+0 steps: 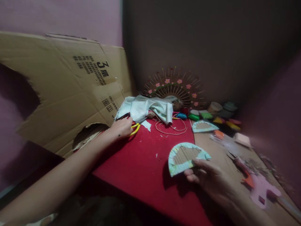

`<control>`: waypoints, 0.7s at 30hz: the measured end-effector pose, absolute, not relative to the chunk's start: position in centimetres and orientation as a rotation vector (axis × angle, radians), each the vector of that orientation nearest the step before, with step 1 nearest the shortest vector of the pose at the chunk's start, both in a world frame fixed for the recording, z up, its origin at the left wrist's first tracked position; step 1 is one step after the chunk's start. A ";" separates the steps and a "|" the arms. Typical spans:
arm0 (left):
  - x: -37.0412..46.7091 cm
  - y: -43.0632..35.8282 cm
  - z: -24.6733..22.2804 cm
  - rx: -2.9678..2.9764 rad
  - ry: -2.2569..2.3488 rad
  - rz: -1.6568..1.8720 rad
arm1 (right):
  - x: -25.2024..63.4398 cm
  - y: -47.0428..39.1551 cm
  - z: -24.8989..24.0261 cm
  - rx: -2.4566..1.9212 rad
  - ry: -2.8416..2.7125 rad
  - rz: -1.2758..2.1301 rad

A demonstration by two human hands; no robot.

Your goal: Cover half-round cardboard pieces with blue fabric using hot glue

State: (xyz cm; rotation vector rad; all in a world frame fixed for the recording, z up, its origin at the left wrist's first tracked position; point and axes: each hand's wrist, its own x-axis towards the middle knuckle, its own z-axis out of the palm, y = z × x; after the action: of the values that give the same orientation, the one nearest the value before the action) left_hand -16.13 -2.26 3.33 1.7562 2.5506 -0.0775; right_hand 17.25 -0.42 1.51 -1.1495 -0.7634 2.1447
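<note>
My right hand [209,179] pinches the lower edge of a half-round cardboard piece [187,155], holding it tilted above the red surface [141,160]. Pale green patterned cloth is folded over the piece's rim, and bare corrugated cardboard shows in the middle. At the left, my left hand [122,127] is closed, its fingers curled down beside the crumpled pale cloth [138,106]. Yellow scissor handles [135,129] show right against those fingers; whether they are gripped is hidden. A second half-round cardboard piece [204,126] with a cloth rim lies farther back.
A large cardboard sheet [66,81] leans at the left. Behind the cloth stands a fan-shaped decoration [174,84] with pink flowers. Twine [172,133] and scraps lie on the red surface. Colourful packets [194,116], pliers [235,157] and a pink glue gun [263,188] are at the right.
</note>
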 end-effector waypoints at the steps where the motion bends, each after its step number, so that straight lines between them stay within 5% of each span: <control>1: -16.1 -2.1 3.3 1.753 2.558 -0.071 | 16.8 -0.6 1.4 -1.139 -0.756 2.156; 13: -15.3 -1.1 3.2 1.846 2.689 0.065 | 14.5 -1.3 1.6 -1.101 -0.528 2.174; 21: -11.5 -0.4 3.4 2.144 2.394 0.361 | 15.9 -1.2 2.4 -0.996 -0.674 2.675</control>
State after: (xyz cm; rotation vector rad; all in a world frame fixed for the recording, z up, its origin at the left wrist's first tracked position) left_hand -11.55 -0.39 3.44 2.1438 2.3944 0.3612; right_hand 15.85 -1.20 2.38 -0.9964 -0.6739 2.6747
